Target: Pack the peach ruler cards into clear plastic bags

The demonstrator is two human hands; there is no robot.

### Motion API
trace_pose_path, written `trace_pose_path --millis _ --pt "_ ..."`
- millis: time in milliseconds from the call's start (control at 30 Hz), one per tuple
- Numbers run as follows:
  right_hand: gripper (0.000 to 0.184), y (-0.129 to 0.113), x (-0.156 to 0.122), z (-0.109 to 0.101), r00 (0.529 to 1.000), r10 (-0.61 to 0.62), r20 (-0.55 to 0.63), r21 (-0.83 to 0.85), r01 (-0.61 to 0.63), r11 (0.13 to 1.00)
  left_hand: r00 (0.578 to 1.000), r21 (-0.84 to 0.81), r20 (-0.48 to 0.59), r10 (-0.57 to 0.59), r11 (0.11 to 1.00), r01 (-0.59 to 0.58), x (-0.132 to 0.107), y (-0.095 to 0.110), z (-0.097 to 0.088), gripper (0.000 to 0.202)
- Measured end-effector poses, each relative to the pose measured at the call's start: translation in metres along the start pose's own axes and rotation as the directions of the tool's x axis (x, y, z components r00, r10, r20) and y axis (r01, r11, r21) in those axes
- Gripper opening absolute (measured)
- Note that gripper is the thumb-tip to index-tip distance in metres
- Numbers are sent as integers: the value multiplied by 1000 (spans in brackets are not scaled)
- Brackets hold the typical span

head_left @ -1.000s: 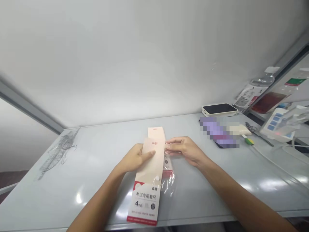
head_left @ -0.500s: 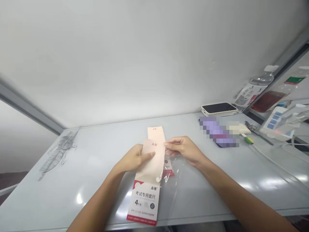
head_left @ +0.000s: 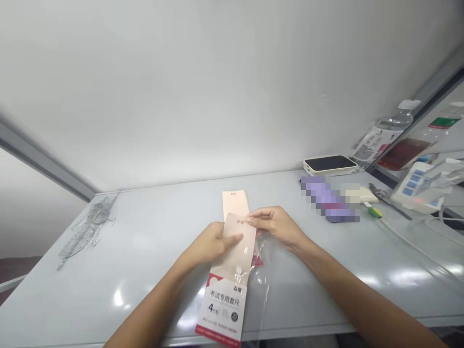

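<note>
My left hand (head_left: pixel 217 241) grips a long cardboard ruler-set sleeve (head_left: pixel 224 305), its thumb pressed on the pale pink upper part. The lower end is white and red with Chinese print and hangs toward the table's front edge. My right hand (head_left: pixel 277 226) pinches the sleeve's upper right corner between thumb and fingers. Clear plastic film (head_left: pixel 259 295) trails down along its right side. Behind the sleeve lies a second pale pink package (head_left: pixel 234 200) on the table, mostly covered by the first one and my hands.
To the right are a phone (head_left: pixel 329 164), a blurred purple item (head_left: pixel 326 198), scissors (head_left: pixel 391 203), a white cable (head_left: pixel 416 241) and bottles (head_left: pixel 384 133). Clear rulers (head_left: pixel 87 229) lie at the left on the grey table (head_left: pixel 152 217), against a wall.
The sleeve and my left hand have shifted slightly right and down. My right thumb now sits over the sleeve's top corner, and the clear film spreads further below.
</note>
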State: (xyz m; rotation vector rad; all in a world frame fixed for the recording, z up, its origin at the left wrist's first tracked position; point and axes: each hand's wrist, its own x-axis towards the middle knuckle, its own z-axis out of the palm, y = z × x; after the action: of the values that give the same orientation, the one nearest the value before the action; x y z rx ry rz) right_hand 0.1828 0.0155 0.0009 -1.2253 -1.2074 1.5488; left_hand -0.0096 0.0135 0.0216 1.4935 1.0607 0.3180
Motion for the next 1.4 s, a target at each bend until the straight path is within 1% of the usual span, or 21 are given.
trace_pose_path --millis 100,167,233,333,400,467,533,600,667,733,800,833,900,967,1033,1067,1100,1167,1233,1333,1400 --pt "29 -2 0 -2 998 -12 -54 35 14 999 988 -88 -127 84 992 -95 1 3 6 35" --pt "33 -4 -1 -5 993 -29 -110 79 38 996 978 -177 -182 106 974 -138 1 5 5 47" --pt "35 -6 -1 -9 979 -63 -193 128 89 988 990 -288 -114 83 951 -113 1 5 0 53" --pt "36 -9 1 -16 950 -103 -293 177 160 971 997 -330 74 27 944 -1 3 -2 -8 43" --pt "39 -11 2 -20 944 -103 -313 214 176 961 996 -315 91 -7 948 35 6 -7 -9 40" --pt "41 -12 2 -20 945 -96 -312 270 185 945 999 -359 35 1 933 11 9 -10 -7 39" --pt "44 -11 2 -17 955 -92 -280 318 183 930 998 -426 -59 19 904 -43 11 -11 -3 37" --pt "47 -8 1 -10 977 -102 -190 311 158 937 988 -469 -155 18 878 -90 13 -9 0 37" --pt "45 -5 -2 -1 992 -115 -57 228 126 966 971 -469 -240 0 876 -116 14 -8 2 38" --pt "40 -1 -4 8 992 -127 18 158 122 980 940 -383 -341 -7 914 -132 15 -8 3 37" --pt "39 1 -6 12 991 -135 9 141 133 981 902 -231 -431 17 965 -128 15 -8 2 40" --pt "40 1 -6 12 992 -130 -7 143 129 981 894 -161 -446 39 979 -123 15 -8 2 44" --pt "40 0 -5 8 994 -105 -34 151 109 983 912 -89 -398 93 986 -139 13 -8 -1 47" --pt "41 -3 -3 1 996 -73 -49 164 80 983 950 -84 -275 145 981 -174 11 -6 -3 45" --pt "43 -4 -2 -5 997 -50 -50 167 58 984 969 -77 -172 180 978 -195 9 -5 -5 42" --pt "43 -5 -1 -6 998 -43 -42 165 50 985 969 -52 -166 185 979 -196 9 -5 -5 41" --pt "43 -6 -2 -6 999 -39 -25 165 43 985 963 -7 -197 182 982 -187 9 -5 -5 41" --pt "40 -7 -4 -3 999 -46 22 175 41 984 926 131 -331 181 981 -145 10 -7 -5 44" --pt "38 -6 -7 3 997 -63 44 189 53 981 868 302 -453 204 951 -66 11 -8 -4 48" --pt "38 -5 -11 10 997 -73 -17 169 75 983 824 506 -510 248 861 54 11 -9 -4 52" --pt "39 -3 -12 13 994 -75 -74 144 85 986 805 579 -527 274 808 104 10 -9 -2 53"
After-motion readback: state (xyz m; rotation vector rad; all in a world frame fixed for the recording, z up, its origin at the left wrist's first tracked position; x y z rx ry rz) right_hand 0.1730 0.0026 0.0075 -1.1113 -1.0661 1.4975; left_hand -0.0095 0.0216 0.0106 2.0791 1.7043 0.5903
